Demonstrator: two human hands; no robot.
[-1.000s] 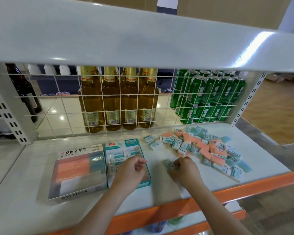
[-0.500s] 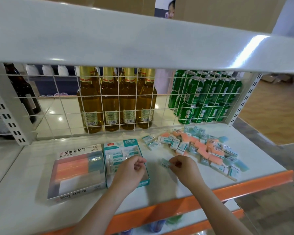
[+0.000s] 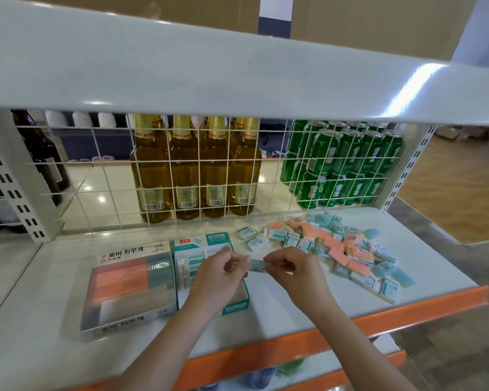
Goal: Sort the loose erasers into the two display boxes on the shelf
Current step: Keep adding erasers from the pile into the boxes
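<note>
Two display boxes stand on the white shelf: a grey box with Korean lettering (image 3: 130, 289) on the left, holding orange and teal erasers, and a teal-rimmed box (image 3: 235, 305) just right of it, holding white erasers in teal sleeves. A small teal-sleeved eraser (image 3: 257, 266) hangs above the shelf beside the teal box. My right hand (image 3: 297, 273) pinches its right end. My left hand (image 3: 219, 273) hovers over the teal box with its curled fingertips at the eraser's left end. A pile of loose orange and teal erasers (image 3: 345, 249) lies to the right.
A white wire grid (image 3: 119, 193) backs the shelf, with amber bottles (image 3: 198, 170) and green cans (image 3: 347, 165) behind it. The upper shelf (image 3: 237, 74) overhangs closely. An orange strip (image 3: 308, 345) marks the shelf's front edge. Two loose erasers (image 3: 251, 238) lie near the teal box.
My right hand lifted one eraser from the shelf near the pile and carried it left to my left hand, which stayed over the teal box.
</note>
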